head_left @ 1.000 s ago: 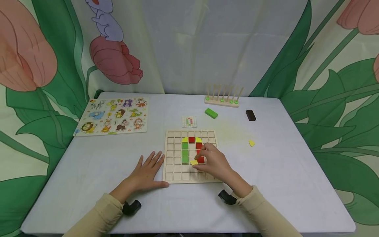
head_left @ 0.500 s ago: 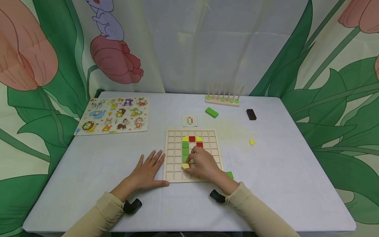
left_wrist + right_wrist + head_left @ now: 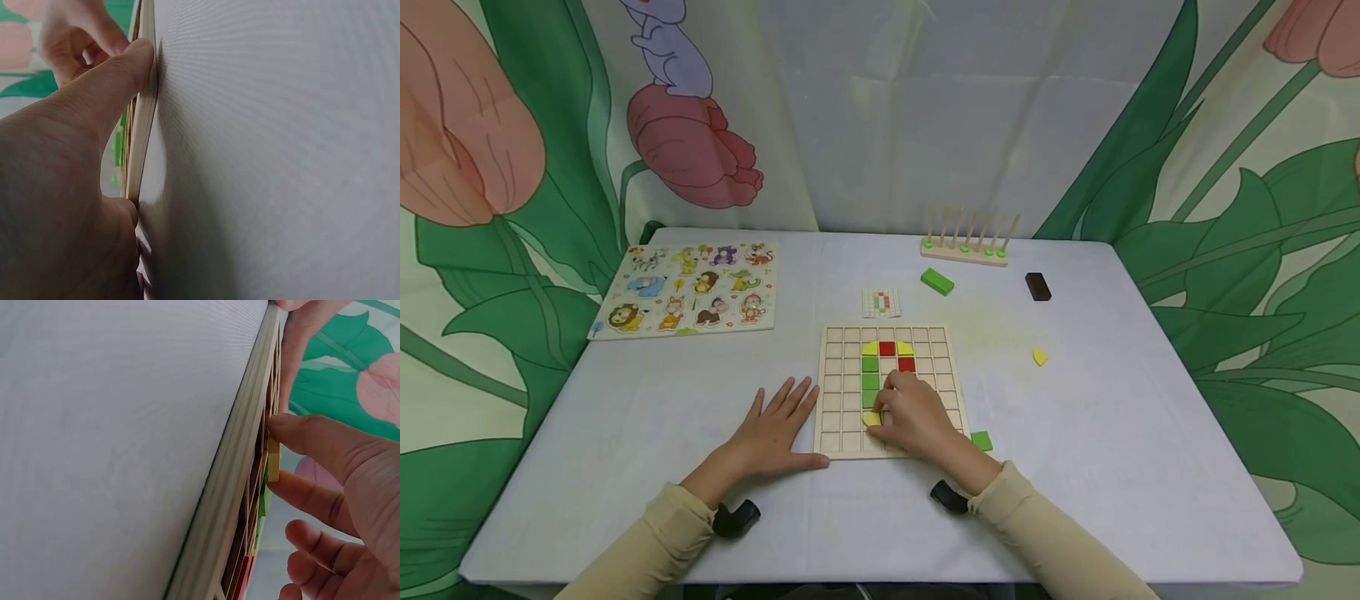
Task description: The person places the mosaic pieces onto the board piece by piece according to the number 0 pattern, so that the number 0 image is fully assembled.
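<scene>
A wooden grid board (image 3: 842,392) lies on the white table and holds green tiles (image 3: 870,379), red tiles (image 3: 897,356) and yellow quarter-round pieces (image 3: 870,349). My right hand (image 3: 882,417) rests over the board's front part and pinches a yellow piece (image 3: 871,419) in a cell just below the green column. In the right wrist view the thumb (image 3: 312,440) presses that yellow piece (image 3: 273,461) against the board (image 3: 240,487). My left hand (image 3: 778,421) lies flat on the table, its thumb (image 3: 106,87) against the board's edge (image 3: 145,137).
An animal puzzle (image 3: 688,287) lies at the far left. Behind the board are a pattern card (image 3: 881,303), a green block (image 3: 936,282), a brown block (image 3: 1037,287) and a peg rack (image 3: 966,246). A loose yellow piece (image 3: 1039,357) and a green tile (image 3: 981,441) lie to the right.
My right hand moved left across the board with the yellow piece, from beside the red tiles to below the green column, uncovering the green tile on the table. The left hand stayed still.
</scene>
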{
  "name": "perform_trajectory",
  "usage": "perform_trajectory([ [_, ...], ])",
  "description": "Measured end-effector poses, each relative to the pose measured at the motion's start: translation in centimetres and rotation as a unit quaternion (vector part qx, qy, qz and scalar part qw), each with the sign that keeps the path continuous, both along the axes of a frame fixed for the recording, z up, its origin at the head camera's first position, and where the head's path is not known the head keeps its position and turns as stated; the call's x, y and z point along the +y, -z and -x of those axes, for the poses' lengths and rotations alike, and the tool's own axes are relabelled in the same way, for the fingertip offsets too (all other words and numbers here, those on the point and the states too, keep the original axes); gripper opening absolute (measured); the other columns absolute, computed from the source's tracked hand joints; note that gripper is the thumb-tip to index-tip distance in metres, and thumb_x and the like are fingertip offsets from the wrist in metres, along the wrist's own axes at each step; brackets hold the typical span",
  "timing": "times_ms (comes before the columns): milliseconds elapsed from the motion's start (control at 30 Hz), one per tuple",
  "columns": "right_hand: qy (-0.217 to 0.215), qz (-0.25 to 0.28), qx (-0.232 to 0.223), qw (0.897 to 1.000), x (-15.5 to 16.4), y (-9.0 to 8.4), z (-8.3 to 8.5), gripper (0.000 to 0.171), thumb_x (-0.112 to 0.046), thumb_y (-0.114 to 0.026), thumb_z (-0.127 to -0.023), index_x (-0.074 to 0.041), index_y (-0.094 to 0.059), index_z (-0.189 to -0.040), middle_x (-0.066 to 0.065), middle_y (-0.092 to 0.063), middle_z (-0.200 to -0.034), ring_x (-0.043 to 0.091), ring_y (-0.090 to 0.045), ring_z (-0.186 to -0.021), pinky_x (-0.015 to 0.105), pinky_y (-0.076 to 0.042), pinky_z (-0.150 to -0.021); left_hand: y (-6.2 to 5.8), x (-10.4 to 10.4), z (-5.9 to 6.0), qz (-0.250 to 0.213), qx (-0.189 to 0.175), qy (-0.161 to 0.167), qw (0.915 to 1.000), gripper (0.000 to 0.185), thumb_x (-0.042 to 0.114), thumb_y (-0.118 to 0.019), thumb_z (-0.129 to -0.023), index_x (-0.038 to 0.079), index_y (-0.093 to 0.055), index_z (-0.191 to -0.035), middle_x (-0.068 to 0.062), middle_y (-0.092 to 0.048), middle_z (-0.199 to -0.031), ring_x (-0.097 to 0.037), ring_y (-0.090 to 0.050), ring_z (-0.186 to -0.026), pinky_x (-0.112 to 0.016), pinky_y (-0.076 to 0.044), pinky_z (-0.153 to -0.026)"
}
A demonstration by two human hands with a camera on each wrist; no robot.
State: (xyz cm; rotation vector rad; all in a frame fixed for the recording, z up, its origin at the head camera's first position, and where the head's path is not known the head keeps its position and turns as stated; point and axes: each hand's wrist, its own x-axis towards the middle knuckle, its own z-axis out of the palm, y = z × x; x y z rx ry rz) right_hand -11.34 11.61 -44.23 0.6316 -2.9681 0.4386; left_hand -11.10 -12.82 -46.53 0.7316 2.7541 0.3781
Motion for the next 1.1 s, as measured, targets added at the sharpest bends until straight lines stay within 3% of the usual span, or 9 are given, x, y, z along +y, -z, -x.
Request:
perform_trajectory([
  [300,-0.002,-0.016,0.027,1.0,-0.2,0.1,0.4,0.029,-0.043,-0.084,-0.064,-0.018,-0.073,-0.073,-0.004,-0.056,-0.084,0.012,-0.049,-0.077,0.027,-0.044,-0.067,-0.2,0.0,0.2,0.002,0.001,0.0,1.0,0.106,0.074,-0.055,-0.075,0.013,-0.016,-0.152,-0.008,-0.011,-0.16,-0.034,-0.006,-0.148,-0.067,-0.006,-0.111],
  [567,0.012,-0.003,0.006,1.0,0.6,-0.4,0.2,0.03,-0.044,-0.083,-0.065,-0.018,-0.072,-0.076,-0.004,-0.055,-0.085,0.012,-0.049,-0.079,0.026,-0.043,-0.066,0.0,0.1,0.1,0.002,0.002,0.001,1.0,0.106,0.074,-0.055,-0.075,0.013,-0.017,-0.152,-0.008,-0.012,-0.16,-0.034,-0.006,-0.148,-0.068,-0.007,-0.11],
  [833,0.113,0.059,0.006,0.992,5.9,-3.9,1.1,0.034,-0.037,-0.082,-0.07,-0.01,-0.075,-0.088,0.005,-0.058,-0.093,0.019,-0.054,-0.086,0.032,-0.047,-0.067,0.1,0.2,0.1,0.007,-0.001,-0.003,1.0,0.107,0.075,-0.055,-0.074,0.013,-0.017,-0.152,-0.008,-0.012,-0.16,-0.034,-0.005,-0.148,-0.067,-0.006,-0.111],
  [1100,0.235,0.075,0.025,0.969,13.8,-6.1,1.7,0.036,-0.032,-0.076,-0.078,-0.003,-0.073,-0.1,0.014,-0.055,-0.1,0.028,-0.053,-0.091,0.038,-0.047,-0.064,-0.1,0.2,0.1,0.006,-0.006,-0.004,1.0,0.107,0.075,-0.055,-0.074,0.014,-0.016,-0.152,-0.008,-0.011,-0.16,-0.034,-0.005,-0.148,-0.067,-0.005,-0.111],
])
